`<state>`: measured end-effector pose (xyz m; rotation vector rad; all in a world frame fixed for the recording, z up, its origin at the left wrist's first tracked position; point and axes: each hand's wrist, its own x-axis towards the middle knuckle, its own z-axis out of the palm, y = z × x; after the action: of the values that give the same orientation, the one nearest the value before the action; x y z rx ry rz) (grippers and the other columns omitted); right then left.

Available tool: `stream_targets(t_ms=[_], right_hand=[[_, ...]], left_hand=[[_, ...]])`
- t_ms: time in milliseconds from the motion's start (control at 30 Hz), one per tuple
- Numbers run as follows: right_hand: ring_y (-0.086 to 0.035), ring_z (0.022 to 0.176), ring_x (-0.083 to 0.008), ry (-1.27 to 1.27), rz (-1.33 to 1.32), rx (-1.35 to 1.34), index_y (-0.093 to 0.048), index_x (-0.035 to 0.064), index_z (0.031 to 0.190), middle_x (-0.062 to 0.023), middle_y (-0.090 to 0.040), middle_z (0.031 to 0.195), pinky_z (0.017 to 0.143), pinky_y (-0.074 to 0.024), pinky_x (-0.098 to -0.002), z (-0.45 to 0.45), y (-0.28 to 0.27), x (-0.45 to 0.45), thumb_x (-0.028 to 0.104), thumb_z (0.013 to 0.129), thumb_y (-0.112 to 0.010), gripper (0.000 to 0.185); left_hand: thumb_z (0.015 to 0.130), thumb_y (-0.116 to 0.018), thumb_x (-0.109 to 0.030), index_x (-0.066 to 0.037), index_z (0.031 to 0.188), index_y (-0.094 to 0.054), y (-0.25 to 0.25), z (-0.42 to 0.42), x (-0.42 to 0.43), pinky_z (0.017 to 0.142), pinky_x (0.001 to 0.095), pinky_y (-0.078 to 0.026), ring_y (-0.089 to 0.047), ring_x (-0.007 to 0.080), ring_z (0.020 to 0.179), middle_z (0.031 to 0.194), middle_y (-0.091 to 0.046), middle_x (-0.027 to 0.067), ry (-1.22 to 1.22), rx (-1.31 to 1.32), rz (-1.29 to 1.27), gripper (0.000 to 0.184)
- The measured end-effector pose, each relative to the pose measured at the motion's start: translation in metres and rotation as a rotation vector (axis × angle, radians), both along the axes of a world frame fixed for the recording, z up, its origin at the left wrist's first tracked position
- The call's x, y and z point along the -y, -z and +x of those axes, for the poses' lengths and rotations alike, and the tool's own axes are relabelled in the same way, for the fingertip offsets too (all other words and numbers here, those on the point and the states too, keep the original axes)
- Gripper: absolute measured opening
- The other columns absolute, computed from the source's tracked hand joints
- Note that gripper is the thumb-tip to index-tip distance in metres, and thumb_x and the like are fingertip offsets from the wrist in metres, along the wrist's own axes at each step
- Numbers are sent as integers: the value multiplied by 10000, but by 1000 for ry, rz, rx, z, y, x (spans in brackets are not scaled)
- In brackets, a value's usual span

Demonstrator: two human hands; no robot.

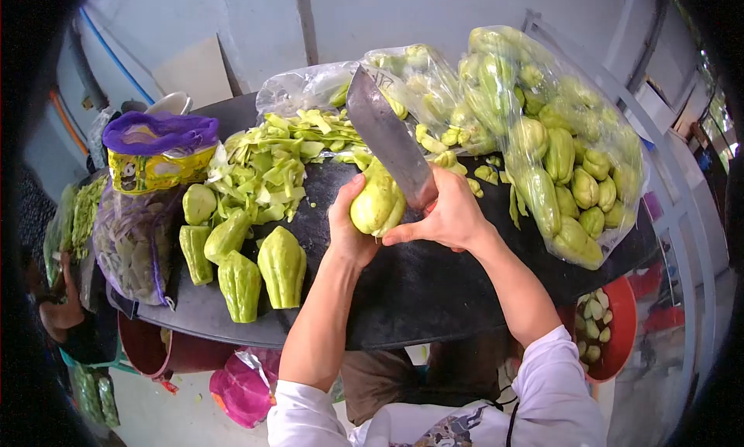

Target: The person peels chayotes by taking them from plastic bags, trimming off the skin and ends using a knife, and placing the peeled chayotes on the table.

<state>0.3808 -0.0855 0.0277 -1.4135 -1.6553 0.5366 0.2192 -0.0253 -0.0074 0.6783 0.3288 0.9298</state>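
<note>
My left hand [349, 222] is closed around a pale green chayote [377, 201], raised over the black table [418, 300]. My right hand [452, 214] grips a broad-bladed knife [386, 129], its blade slanting up and to the left behind the chayote. The right thumb rests near the chayote's lower end. The knife's handle is hidden in my fingers. Left of my left hand lie several trimmed chayotes [281, 267] with ridged, pared sides. A heap of pale green peel pieces [267, 164] spreads behind them.
A large clear bag of chayotes [573, 153] fills the table's right side, with a smaller plastic bag [426, 91] at the back. At left stands a purple mesh sack [136, 238]. Below the edge are a red bucket [616, 331] holding pieces and a pink bag [244, 385].
</note>
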Motion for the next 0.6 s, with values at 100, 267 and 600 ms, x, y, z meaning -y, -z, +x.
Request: stream_targets(t_ms=[100, 267, 600], right_hand=[[-681, 720, -163, 7, 3, 30, -602, -45, 1113, -108, -711, 830, 707, -556, -310, -1, -1, 2, 499, 479, -970, 913], [-666, 676, -162, 10, -26, 71, -601, -52, 1094, -99, -697, 776, 660, -544, -309, 0, -1, 6, 516, 480, -965, 912], [-705, 670, -222, -28, 38, 94, -586, -93, 1037, -152, -696, 743, 637, -558, -335, -10, 3, 13, 539, 613, -911, 828]], left_hand=[[904, -538, -502, -24, 1180, -605, -4, 3, 6, 778, 353, -563, -678, 238, 898, 1066, -678, 113, -37, -18, -46, 557], [898, -544, -498, -47, 1177, -609, 2, 2, 5, 800, 367, -567, -681, 248, 913, 1059, -679, 111, -16, -16, -46, 535], [891, -549, -501, -91, 1196, -589, -2, 1, 13, 885, 423, -542, -659, 255, 999, 1120, -659, 95, -41, 19, -34, 513]])
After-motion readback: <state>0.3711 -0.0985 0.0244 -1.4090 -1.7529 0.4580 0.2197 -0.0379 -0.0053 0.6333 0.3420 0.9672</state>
